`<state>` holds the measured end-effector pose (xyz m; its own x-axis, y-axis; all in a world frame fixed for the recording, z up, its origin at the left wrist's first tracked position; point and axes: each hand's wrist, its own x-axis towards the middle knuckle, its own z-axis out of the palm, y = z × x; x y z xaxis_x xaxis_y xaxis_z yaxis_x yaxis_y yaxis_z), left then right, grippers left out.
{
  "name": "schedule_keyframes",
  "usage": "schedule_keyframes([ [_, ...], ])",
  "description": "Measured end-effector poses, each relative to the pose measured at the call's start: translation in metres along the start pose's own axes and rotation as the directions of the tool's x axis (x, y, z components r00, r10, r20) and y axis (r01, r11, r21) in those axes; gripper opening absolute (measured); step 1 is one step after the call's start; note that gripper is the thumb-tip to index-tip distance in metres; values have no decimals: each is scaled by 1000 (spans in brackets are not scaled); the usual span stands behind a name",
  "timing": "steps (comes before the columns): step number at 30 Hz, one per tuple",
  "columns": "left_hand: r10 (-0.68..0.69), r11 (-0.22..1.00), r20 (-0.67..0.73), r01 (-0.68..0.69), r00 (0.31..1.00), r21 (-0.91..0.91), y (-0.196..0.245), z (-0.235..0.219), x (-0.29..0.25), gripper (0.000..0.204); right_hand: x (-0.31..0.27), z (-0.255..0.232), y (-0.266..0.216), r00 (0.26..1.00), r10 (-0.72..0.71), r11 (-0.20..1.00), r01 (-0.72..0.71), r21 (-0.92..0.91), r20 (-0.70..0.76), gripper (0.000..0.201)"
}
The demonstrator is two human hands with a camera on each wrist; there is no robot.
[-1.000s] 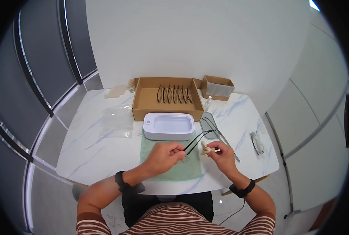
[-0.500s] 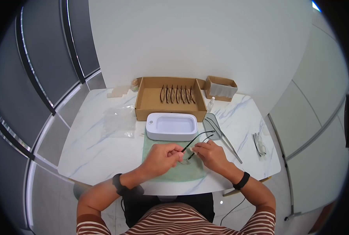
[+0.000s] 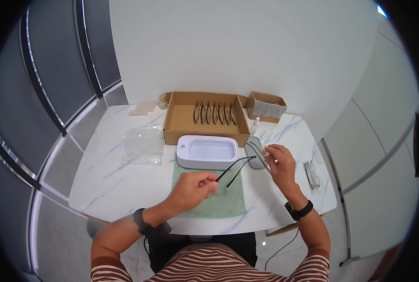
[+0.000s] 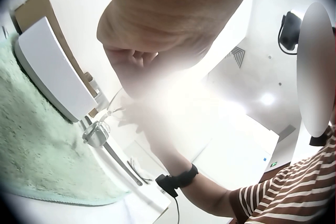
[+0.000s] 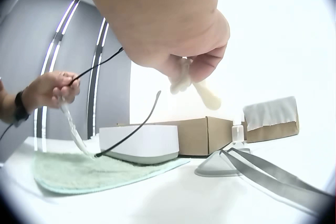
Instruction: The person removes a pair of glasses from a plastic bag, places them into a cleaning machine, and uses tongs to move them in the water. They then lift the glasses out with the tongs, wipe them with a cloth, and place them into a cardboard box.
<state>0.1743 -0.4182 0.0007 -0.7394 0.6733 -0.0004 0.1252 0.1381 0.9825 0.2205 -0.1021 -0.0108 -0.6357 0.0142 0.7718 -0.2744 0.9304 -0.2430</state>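
My left hand point(image 3: 190, 188) pinches a pair of eyeglasses point(image 3: 228, 172) at one side of the frame, over the green cloth point(image 3: 209, 207). Both dark temples point away from me, and the clear lenses hang low beside the fingers. Between thumb and fingers, my right hand point(image 3: 283, 167) pinches a crumpled cream-coloured soft piece point(image 5: 208, 96), held apart from the eyeglasses. Large metal tweezers point(image 5: 273, 174) lie below that hand, their tips on a grey oval tray point(image 5: 218, 166). The head view has the right hand covering part of the tweezers.
A white cleaning tub point(image 3: 207, 164) stands on the cloth's far edge. Behind it, a cardboard tray point(image 3: 179, 113) holds several dark-rimmed glasses. A small carton point(image 3: 261, 113) and spray bottle point(image 3: 254, 125) stand back right. Other eyeglasses point(image 3: 312, 175) lie right; plastic bags point(image 3: 143, 145) lie left.
My right hand came in to the eyeglasses' temples, then drew away to the right and forward with the cream-coloured piece. The left hand keeps its hold on the eyeglasses, nearly in place.
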Motion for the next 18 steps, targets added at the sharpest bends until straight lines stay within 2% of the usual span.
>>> schedule_keyframes([
  [1,9,999,-13,-10,1000,-34,-3,1,1,24,-1,-4,-4,978,207,960,-208,185,21,23],
  [2,18,997,-26,-20,999,-69,-6,2,2,25,-1,-10,-9,978,205,961,-205,186,20,23],
  [3,19,997,-28,-21,999,-69,-9,4,3,25,-1,-16,-16,912,403,856,-404,322,74,19],
  [4,49,998,-26,-50,998,-47,-12,5,5,25,-2,-22,-23,806,571,693,-575,435,155,17],
  [5,77,997,-22,-78,997,-25,-14,6,5,25,-5,-26,-32,760,615,594,-621,511,208,21],
  [6,77,997,-21,-77,997,-26,-13,7,6,25,-10,-28,-39,726,627,472,-642,604,282,23],
  [8,77,996,-17,-78,997,-34,-12,11,6,26,-20,-32,-61,647,617,276,-711,646,448,25],
  [10,80,994,-21,-81,997,-71,-15,19,9,26,-32,-25,-74,549,568,141,-799,584,614,27],
  [12,83,991,-28,-85,996,-106,-20,27,13,27,-35,-18,-91,466,519,22,-846,533,717,31],
  [14,152,981,0,-151,988,-125,-23,33,15,24,-33,-11,-106,459,446,-75,-836,543,768,32],
  [15,154,980,0,-153,988,-123,-19,34,15,24,-33,-8,-109,461,445,-74,-835,545,767,32],
  [17,175,982,1,-175,985,70,-11,34,13,23,-33,2,-110,445,392,-196,-815,545,805,35],
  [18,192,974,-5,-190,981,120,-11,33,13,23,-32,4,-106,441,357,-206,-823,530,823,36],
])
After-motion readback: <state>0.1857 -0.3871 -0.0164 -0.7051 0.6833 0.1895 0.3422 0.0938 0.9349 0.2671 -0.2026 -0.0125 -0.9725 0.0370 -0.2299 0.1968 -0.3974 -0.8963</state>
